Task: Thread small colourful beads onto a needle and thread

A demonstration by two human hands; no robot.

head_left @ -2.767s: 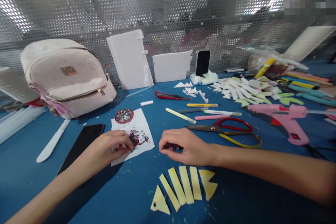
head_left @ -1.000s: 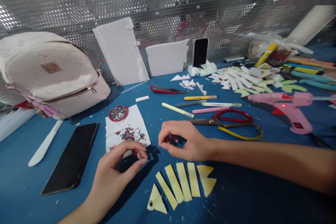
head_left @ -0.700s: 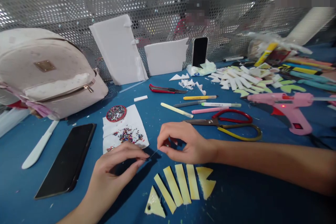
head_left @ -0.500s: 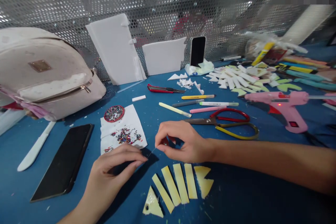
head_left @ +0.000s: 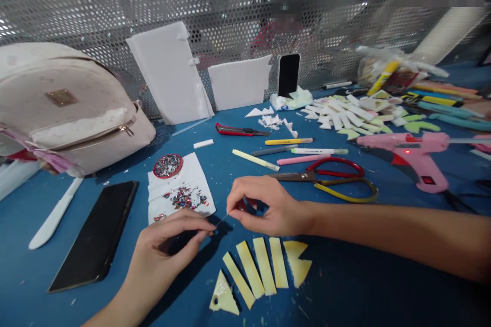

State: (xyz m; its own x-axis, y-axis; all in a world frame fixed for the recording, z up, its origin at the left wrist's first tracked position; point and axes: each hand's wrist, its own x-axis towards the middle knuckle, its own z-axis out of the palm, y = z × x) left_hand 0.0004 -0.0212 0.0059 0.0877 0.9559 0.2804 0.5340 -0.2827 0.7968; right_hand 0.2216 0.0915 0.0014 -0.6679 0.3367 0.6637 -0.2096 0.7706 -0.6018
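Note:
A thin needle-like strand [head_left: 222,220] runs between the fingertips of my two hands. My left hand [head_left: 172,245] pinches its lower end, beside a white paper [head_left: 199,171] with loose colourful beads [head_left: 186,198]. At the upper end, my right hand [head_left: 264,207] pinches it with thumb and forefinger. Below the hands lie several yellow strips [head_left: 251,268], a yellow triangle with a dark hole [head_left: 223,297] at their left and a notched yellow piece [head_left: 298,265] at their right. A round red-rimmed dish of beads [head_left: 168,166] rests on the paper's upper part.
Scissors [head_left: 299,177], markers [head_left: 289,141] and a red cutter [head_left: 241,130] lie beyond my right hand. A pink glue gun [head_left: 414,156] and foam pieces [head_left: 345,112] are at right. A dark tablet [head_left: 95,235], white knife [head_left: 56,217] and backpack [head_left: 72,107] are at left.
The fingertips of my left hand have shifted slightly, with thumb and forefinger a little differently placed. My right hand has hardly moved. The view has shifted very slightly.

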